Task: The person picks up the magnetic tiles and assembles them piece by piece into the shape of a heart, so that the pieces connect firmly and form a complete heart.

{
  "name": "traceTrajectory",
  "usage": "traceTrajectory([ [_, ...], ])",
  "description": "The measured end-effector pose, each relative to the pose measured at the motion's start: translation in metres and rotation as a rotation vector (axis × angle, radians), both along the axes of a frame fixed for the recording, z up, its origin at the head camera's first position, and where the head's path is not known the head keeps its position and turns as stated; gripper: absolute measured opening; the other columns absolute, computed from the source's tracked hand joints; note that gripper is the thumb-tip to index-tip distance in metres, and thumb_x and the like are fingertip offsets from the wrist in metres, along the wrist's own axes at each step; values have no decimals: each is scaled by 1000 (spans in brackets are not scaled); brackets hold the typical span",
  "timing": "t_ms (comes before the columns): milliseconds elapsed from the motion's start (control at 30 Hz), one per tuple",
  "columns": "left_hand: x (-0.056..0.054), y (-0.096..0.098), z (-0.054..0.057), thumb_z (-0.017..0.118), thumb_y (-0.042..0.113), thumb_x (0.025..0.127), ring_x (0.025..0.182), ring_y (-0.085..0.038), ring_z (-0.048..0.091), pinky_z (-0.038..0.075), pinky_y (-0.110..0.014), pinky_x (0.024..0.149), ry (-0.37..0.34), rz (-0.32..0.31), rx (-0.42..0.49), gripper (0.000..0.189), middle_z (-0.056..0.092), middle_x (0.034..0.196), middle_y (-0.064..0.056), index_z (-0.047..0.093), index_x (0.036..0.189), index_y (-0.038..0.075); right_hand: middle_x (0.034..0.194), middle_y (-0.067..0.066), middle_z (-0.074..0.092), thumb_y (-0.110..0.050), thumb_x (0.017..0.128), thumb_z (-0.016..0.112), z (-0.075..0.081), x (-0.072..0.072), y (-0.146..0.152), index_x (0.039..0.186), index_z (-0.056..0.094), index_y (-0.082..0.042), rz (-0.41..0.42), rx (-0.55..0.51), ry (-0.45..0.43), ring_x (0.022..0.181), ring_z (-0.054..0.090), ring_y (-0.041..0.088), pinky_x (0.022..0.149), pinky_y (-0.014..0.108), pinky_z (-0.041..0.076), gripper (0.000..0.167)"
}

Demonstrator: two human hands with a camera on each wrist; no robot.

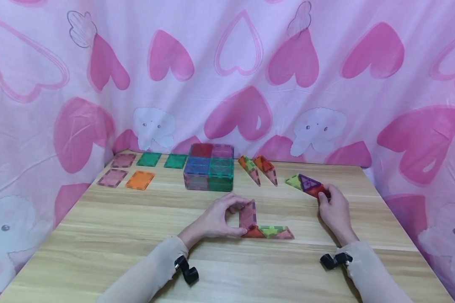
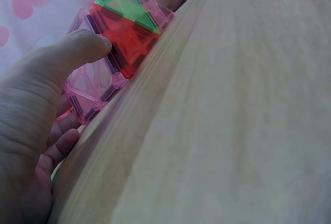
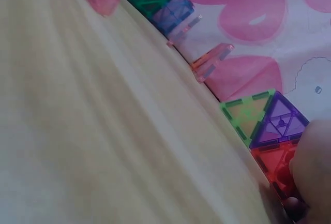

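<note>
L hand [image 1: 213,218], C-curved, pinches pink tile [image 1: 247,216]; R hand [image 1: 335,210] prob. pinches red tri. [image 3: 271,162]

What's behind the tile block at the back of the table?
A pink curtain with hearts shows above the tile block. The block covers the stretch of table directly behind it, so anything low there can't be seen.

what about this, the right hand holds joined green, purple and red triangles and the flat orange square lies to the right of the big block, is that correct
Not quite: the flat orange square lies to the left of the big block, as the head view shows. The right hand does hold joined green, purple and red triangles.
</note>
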State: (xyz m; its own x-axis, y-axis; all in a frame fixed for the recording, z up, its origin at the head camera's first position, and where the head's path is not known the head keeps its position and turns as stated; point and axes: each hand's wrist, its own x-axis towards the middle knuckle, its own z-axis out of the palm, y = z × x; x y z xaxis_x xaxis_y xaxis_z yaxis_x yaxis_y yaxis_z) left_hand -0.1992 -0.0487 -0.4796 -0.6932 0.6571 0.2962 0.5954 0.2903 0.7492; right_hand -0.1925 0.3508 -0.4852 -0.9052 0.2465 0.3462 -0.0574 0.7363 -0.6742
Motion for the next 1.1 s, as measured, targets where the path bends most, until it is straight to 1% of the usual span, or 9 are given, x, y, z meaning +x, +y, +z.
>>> traceTrajectory([
  [133, -1, 0, 0, 100, 30, 82, 118, -11, 66, 59, -30, 101, -2, -5, 10, 78, 66, 135, 8, 65, 152, 21, 120, 27, 73, -5, 113, 58, 1, 6, -2, 128, 69, 4, 60, 29, -8, 104, 67, 37, 87, 40, 47, 21],
  [233, -1, 1, -1, 100, 30, 82, 118, -12, 66, 59, -30, 101, 0, -9, 10, 78, 66, 135, 7, 65, 152, 21, 116, 23, 76, -4, 113, 60, 2, 11, -6, 126, 70, 1, 129, 53, -1, 100, 67, 33, 85, 36, 47, 18],
  [367, -1, 1, 0, 100, 31, 82, 119, -13, 66, 59, -31, 101, 2, -12, 12, 78, 66, 134, 7, 66, 151, 20, 108, 16, 78, 0, 110, 64, 4, 16, -12, 122, 73, -3, 217, 56, 26, 91, 66, 24, 79, 27, 48, 15],
  [467, -1, 1, 0, 100, 31, 82, 119, -13, 66, 59, -30, 101, 5, -11, 18, 78, 66, 135, 6, 66, 151, 20, 105, 11, 78, 1, 107, 68, 2, 20, -19, 121, 75, -5, 284, 63, 52, 86, 65, 16, 76, 23, 49, 16],
  [567, -1, 1, -1, 100, 31, 82, 118, -12, 66, 58, -30, 101, 7, -9, 27, 78, 66, 135, 6, 66, 152, 20, 107, 8, 79, 3, 106, 70, 0, 24, -27, 120, 76, -6, 369, 63, 65, 90, 66, 13, 79, 23, 51, 18],
  [667, -1, 0, -1, 99, 31, 83, 118, -12, 66, 59, -31, 101, 9, -11, 31, 77, 66, 135, 6, 66, 152, 20, 110, 3, 79, 2, 106, 70, -2, 29, -37, 120, 77, -10, 454, 53, 63, 97, 70, 14, 85, 21, 53, 20],
  [767, -1, 0, -1, 99, 32, 83, 119, -12, 66, 59, -30, 100, 8, -11, 30, 77, 66, 134, 7, 66, 151, 21, 114, 0, 79, 0, 107, 70, -3, 33, -46, 122, 78, -13, 520, 49, 67, 106, 72, 16, 92, 21, 54, 21],
  [900, -1, 0, -1, 99, 32, 83, 120, -13, 65, 58, -30, 100, 11, -13, 26, 77, 66, 132, 7, 66, 151, 22, 119, -1, 78, -3, 108, 70, -3, 37, -54, 126, 78, -15, 561, 38, 66, 111, 71, 16, 97, 20, 53, 22],
  [1100, -1, 1, 0, 98, 33, 84, 119, -14, 65, 59, -30, 99, 33, -17, 19, 76, 66, 132, 7, 66, 151, 21, 125, 2, 79, -2, 108, 70, -2, 39, -58, 133, 77, -14, 541, 14, 56, 113, 72, 16, 95, 18, 53, 28],
])
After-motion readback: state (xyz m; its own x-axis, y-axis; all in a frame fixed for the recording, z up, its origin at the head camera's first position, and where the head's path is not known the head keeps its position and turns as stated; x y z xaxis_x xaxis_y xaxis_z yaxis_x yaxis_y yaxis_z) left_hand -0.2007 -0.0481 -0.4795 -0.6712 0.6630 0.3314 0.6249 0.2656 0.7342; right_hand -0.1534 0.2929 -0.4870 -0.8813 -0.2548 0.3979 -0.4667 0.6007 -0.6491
